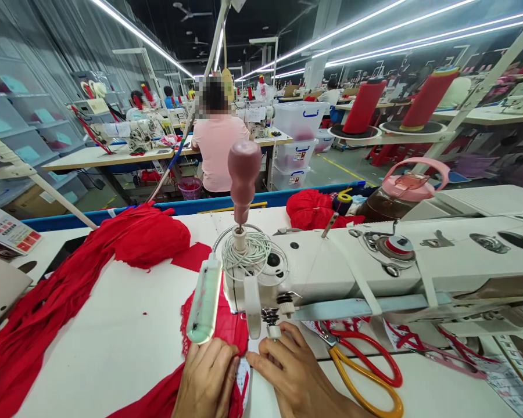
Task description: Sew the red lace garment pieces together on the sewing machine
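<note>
My left hand [208, 371] is closed on red fabric [233, 328] with a lacy edge, left of the sewing machine's [250, 290] head. A printed white strip [243, 374] shows beside its fingers. My right hand [287, 366] rests just right of the needle area, fingers curled and pressed together. Whatever it grips is hidden by the fingers and machine head. A lit lamp [204, 302] hangs beside the head, above my left hand. Scissors [361, 366] with red and yellow handles lie right of my right hand.
Heaped red fabric [152, 238] trails along the left of the white table [126, 325]. Behind the machine stand a red bundle [311, 209] and a pink-lidded jug [407, 188]. Red thread cones [364, 107] sit on a stand. A person in pink [220, 145] sits ahead.
</note>
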Motion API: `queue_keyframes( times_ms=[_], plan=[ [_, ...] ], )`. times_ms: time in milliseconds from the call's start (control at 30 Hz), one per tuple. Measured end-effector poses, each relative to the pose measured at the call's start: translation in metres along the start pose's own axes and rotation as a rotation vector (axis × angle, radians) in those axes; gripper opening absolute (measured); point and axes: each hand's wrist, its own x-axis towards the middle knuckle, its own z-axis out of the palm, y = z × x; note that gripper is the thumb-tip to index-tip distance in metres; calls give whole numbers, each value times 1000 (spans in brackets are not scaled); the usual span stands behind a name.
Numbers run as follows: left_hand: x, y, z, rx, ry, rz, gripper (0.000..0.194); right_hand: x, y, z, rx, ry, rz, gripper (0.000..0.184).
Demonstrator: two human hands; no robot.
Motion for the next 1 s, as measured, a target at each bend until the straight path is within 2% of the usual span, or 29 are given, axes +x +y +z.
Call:
queue_keyframes(
  times_ms=[100,233,367,500,667,833,1000],
  plan=[
    [-2,-1,1,-18,-12,-18,18,1,0,-2,-2,1,-2,45],
    [-5,-2,4,-22,-1,-63,18,1,-1,-2,14,43,-3,46],
    [-5,-1,4,-23,15,-88,15,2,-2,-2,-18,-47,23,45],
    [-3,-1,-1,30,22,-44,14,1,-2,-2,-43,-122,28,39],
    [-3,1,-3,237,28,132,25,-5,-1,1,-65,-113,2,41],
    [-6,4,0,265,-23,102,25,-6,-1,1,-60,-113,-5,40],
    [-9,1,-1,220,-27,151,29,-6,0,2,-51,-90,-9,41]
  ],
)
